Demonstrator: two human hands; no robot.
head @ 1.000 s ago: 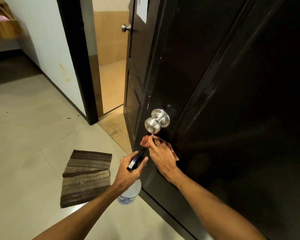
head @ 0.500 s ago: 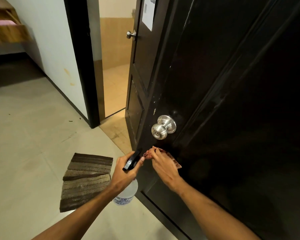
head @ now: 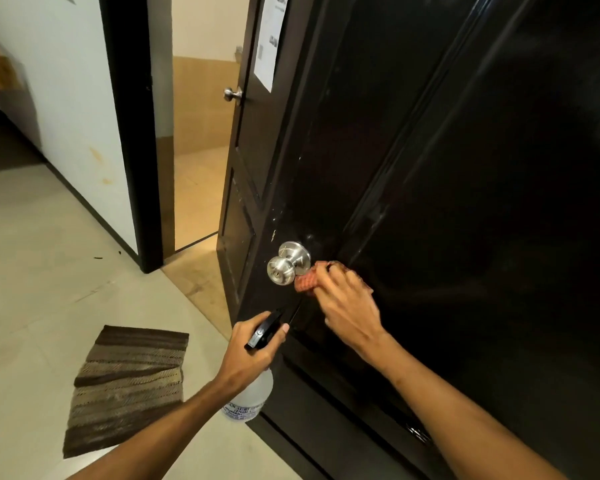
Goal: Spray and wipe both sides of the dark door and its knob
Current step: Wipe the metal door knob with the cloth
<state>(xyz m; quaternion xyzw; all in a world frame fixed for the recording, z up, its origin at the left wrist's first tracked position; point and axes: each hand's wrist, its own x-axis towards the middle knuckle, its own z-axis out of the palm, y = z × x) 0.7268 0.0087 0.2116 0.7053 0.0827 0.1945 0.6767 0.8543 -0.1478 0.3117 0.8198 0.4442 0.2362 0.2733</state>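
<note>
Centre-right of frame, just below and right of the silver knob (head: 286, 263), the right hand (head: 349, 306) holds a bunched reddish cloth (head: 307, 280) against the dark door (head: 430, 168). Its fingers (head: 340, 278) are curled tight round the cloth, no gap showing. Cloth's left end sits right up against the knob; can't tell if it actually touches.

Lower centre, the left hand (head: 253, 348) grips the black trigger head of a spray bottle (head: 250, 396), fingers wrapped narrow round it, thumb lying on top. The pale bottle body hangs below the hand w/ a label near its base. The nozzle points up at the door face, under the knob & near the door's edge.

The door fills the right half of the frame, its edge toward the camera.

Upper centre: a second door (head: 253, 133), w/ its own small knob (head: 232, 94) & a white paper sheet (head: 269, 39) stuck on it.

Lower left: a striped brown mat (head: 129, 386) lies on the pale tile floor (head: 32, 254), well apart from the door.
</note>
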